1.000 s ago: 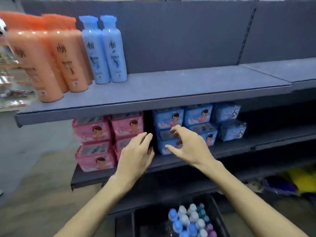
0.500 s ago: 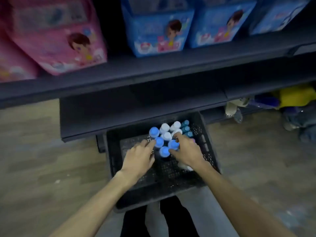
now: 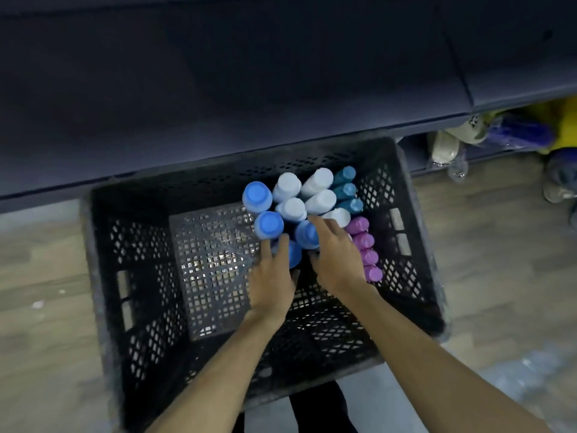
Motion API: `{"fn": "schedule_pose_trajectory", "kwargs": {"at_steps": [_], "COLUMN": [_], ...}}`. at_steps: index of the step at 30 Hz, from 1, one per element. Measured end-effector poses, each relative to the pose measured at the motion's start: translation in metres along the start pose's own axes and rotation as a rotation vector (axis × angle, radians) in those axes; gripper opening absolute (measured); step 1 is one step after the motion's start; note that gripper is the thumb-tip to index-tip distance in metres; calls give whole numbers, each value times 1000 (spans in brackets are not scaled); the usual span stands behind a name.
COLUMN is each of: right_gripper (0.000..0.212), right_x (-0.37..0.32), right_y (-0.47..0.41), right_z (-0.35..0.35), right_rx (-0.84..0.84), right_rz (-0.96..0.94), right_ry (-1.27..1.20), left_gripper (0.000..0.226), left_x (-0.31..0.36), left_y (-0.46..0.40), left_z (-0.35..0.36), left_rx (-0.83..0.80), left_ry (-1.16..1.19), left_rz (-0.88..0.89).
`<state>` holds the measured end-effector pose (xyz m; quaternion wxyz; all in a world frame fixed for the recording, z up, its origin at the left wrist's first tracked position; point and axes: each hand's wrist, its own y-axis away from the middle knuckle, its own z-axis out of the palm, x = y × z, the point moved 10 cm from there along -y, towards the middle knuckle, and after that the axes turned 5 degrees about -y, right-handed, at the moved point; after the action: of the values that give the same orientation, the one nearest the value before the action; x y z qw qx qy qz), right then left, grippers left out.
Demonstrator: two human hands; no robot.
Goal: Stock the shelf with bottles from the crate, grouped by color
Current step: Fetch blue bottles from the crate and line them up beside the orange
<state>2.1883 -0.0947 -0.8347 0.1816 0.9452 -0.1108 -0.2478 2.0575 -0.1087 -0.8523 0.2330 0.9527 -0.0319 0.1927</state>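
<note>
Currently you are at the pick-up step: both hands are down inside the black crate on the floor, below the dark shelf. Your left hand curls around a blue-capped bottle; your right hand closes over the neighbouring blue-capped bottle. White bottles, teal bottles and purple bottles stand further right. Next, probably confirm both grips, then lift straight up, clear of the adjacent caps
</note>
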Motion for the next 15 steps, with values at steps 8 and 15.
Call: {"fn": "schedule_pose_trajectory", "kwargs": {"at_steps": [8,15], "right_gripper": [60,52], "right_x": [6,8], "right_y": [-14,-5], "right_z": [5,-1], "right_rx": [18,73], "right_rz": [-27,-14], "right_ry": [151,96], "left_gripper": [61,37], "left_x": [-11,-19], "left_y": [1,9], "left_z": [6,-3], "left_rx": [162,147], "left_ry": [280,287], "left_rz": [-162,-186]}}
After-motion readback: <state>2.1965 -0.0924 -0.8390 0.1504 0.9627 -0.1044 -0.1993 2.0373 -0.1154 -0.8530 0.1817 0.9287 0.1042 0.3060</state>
